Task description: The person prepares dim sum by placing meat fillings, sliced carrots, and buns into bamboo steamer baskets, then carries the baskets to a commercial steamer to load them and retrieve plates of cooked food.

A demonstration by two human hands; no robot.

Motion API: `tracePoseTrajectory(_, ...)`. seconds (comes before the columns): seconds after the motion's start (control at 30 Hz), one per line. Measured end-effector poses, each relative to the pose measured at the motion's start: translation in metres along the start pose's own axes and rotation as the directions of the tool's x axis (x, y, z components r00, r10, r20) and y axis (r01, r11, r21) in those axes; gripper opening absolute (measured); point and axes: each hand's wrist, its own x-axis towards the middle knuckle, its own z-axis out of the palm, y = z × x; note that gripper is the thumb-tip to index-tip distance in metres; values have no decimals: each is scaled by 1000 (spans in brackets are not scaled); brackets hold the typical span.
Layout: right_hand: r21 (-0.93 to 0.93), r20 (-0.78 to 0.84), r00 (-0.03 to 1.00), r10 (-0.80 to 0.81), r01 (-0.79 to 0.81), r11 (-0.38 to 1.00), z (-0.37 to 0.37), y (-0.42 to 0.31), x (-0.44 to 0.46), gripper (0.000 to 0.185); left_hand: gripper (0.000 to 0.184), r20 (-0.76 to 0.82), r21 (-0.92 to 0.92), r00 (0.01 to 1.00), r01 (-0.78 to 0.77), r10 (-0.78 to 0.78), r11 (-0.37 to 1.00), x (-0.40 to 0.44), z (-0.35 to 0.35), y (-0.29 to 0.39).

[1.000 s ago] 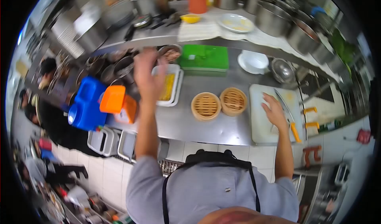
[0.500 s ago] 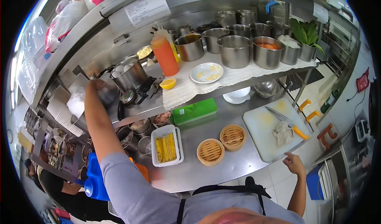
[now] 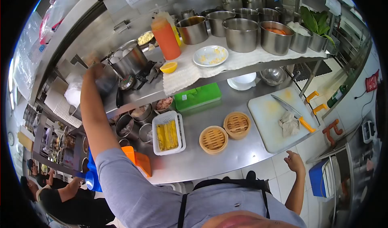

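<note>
My left hand (image 3: 95, 71) reaches up to the far left of the shelf, beside a steel pot (image 3: 139, 58) holding white eggs (image 3: 120, 55). A dark, see-through container (image 3: 106, 82) lies just under that hand; blur and overlap hide its fingers and whether they grip anything. White plastic bag material (image 3: 74, 91) and a stack of white bowls (image 3: 64, 110) are close by. My right hand (image 3: 295, 162) hangs off the table's front edge, below a white cutting board (image 3: 262, 125). Its fingers are loosely bent and apart, with nothing in them.
On the board lie a yellow-handled knife (image 3: 289, 108) and a crumpled cloth (image 3: 289, 125). Two bamboo steamers (image 3: 213, 140), a white basket (image 3: 181, 133) of yellow strips and a green box (image 3: 200, 96) stand on the table. Steel pots (image 3: 241, 38) line the shelf. Co-workers (image 3: 60, 203) stand lower left.
The view has shifted, so shelf and table appear higher. My left hand stays by the egg pot. My right hand's fingers look more bent. More of the co-workers shows at lower left.
</note>
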Motion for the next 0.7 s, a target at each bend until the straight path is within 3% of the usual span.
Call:
tracePoseTrajectory(0.07,-54,23,1000,-8,9,999,-3,0,-4,39,33,-36,8,999,29,-29,1000,0,-4,0)
tracePoseTrajectory(0.13,32,48,998,46,-47,998,-3,3,-6,40,28,-11,-41,1000,10,-11,999,4,-10,-9)
tracePoseTrajectory(0.3,-70,89,992,92,-86,994,15,28,-8,42,21,-1,-58,999,54,-54,997,4,-7,-22)
tracePoseTrajectory(0.37,-77,90,990,112,-105,991,21,28,-6,42,25,-111,212,994,1,23,977,6,-2,-21)
tracePoseTrajectory(0.4,-59,86,993,80,-75,995,24,28,-5,42,25,-104,211,994,-1,24,978,4,-1,-17)
tracePoseTrajectory(0.57,-22,111,991,72,-70,997,27,26,0,42,34,-343,73,875,386,-340,920,-15,-10,-5)
tracePoseTrajectory(0.7,-50,119,993,15,-9,999,29,31,13,40,46,-329,37,869,404,-370,914,-28,-35,-33)
